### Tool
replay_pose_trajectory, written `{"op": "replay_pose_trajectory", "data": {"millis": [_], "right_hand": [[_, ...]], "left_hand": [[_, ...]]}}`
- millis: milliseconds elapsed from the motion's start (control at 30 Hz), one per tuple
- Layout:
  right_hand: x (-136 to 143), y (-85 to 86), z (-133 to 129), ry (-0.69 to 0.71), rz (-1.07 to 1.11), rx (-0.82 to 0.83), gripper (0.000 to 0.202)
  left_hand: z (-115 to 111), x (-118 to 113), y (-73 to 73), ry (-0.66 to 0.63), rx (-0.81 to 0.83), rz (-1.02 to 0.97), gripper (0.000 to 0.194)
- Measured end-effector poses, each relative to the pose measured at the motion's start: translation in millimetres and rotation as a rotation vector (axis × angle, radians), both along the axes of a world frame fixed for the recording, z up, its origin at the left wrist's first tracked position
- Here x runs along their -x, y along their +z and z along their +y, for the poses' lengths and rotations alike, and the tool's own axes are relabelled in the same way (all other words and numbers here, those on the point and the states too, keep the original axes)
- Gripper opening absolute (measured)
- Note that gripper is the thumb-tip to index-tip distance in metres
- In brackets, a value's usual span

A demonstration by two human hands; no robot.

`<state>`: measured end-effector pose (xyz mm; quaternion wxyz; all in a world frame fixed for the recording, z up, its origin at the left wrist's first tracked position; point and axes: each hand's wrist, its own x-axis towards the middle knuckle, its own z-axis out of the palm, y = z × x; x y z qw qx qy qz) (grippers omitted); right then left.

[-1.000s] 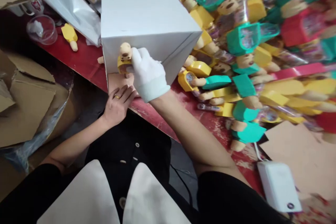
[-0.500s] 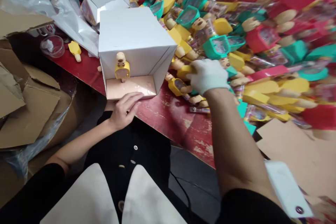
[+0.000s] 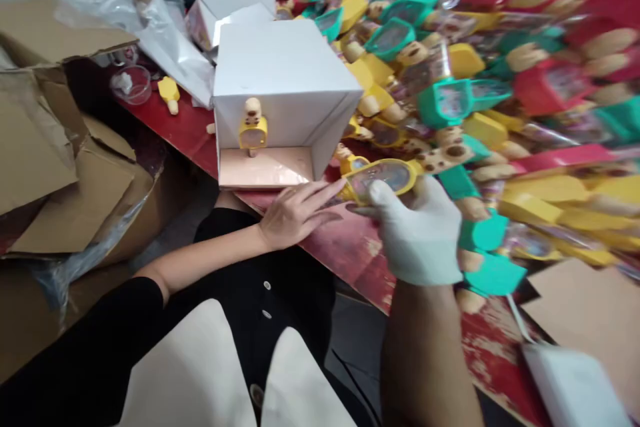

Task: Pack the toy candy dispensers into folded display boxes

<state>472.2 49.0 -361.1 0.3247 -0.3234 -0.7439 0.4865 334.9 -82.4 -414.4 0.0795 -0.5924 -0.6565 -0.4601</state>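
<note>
The right hand [image 3: 419, 230], in a white glove, has its fingers closed around the yellow plastic paddle-shaped toy with an oval clear window and a cream spotted animal head [image 3: 395, 175]; the thumb presses on the window side. The bare left hand [image 3: 295, 215] has its fingers stretched out, their tips at the toy's narrow end; whether they pinch it or only touch it, I cannot tell.

The toy is held over the near edge of the scuffed red desk [image 3: 347, 257], between the two hands. Its long axis runs nearly sideways, head end to the right beside the glove, narrow end pointing at the left hand.

Just beyond the left hand, at the same edge, stands an open-fronted white cardboard box [image 3: 285, 50]; a smaller-looking yellow toy with a cream head [image 3: 253, 135] is upright inside. The red, green and yellow toy heap [image 3: 445, 103] spreads along the desk to the right.
</note>
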Motion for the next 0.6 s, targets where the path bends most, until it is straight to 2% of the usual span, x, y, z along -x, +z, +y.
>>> {"op": "replay_pose_trajectory", "data": {"millis": [67, 100, 133, 167, 200, 267, 300, 367, 433, 500, 600], "right_hand": [[14.1, 3.7, -12.1, -0.053, 0.074, -0.003, 0.027], [25.1, 4.4, -17.0, -0.044, 0.130, -0.030, 0.027], [38.4, 3.0, -21.5, -0.012, 0.190, -0.063, 0.027], [53.3, -0.9, -25.5, 0.028, 0.243, -0.097, 0.029], [68.4, -7.2, -28.9, 0.065, 0.272, -0.124, 0.031], [95.1, -24.1, -32.5, 0.105, 0.248, -0.148, 0.034], [104.8, -32.2, -32.3, 0.127, 0.194, -0.156, 0.036], [115.1, -42.1, -27.6, 0.185, 0.054, -0.191, 0.040], [116.9, -40.0, -19.7, 0.258, -0.091, -0.242, 0.042], [117.2, -28.2, -13.5, 0.345, -0.211, -0.286, 0.042], [125.6, -9.5, -17.2, 0.455, -0.298, -0.345, 0.044]], "left_hand": [[-22.4, 38.2, 15.3, 0.110, -0.174, 0.019, 0.056], [-28.2, 63.9, 23.0, 0.206, -0.288, 0.021, 0.061], [-29.7, 91.8, 28.6, 0.327, -0.421, 0.013, 0.072], [-27.0, 119.3, 31.1, 0.391, -0.481, -0.031, 0.086], [-20.9, 144.3, 30.2, 0.368, -0.470, -0.063, 0.098], [-4.2, 179.7, 20.5, 0.342, -0.331, -0.156, 0.098], [3.7, 188.8, 14.1, 0.336, -0.268, -0.176, 0.095], [13.9, 191.7, 4.5, 0.358, -0.203, -0.192, 0.095], [15.6, 181.3, 3.9, 0.366, -0.197, -0.219, 0.106], [11.9, 167.2, 11.6, 0.352, -0.199, -0.250, 0.113], [4.8, 151.6, 26.1, 0.338, -0.231, -0.252, 0.099]]}}
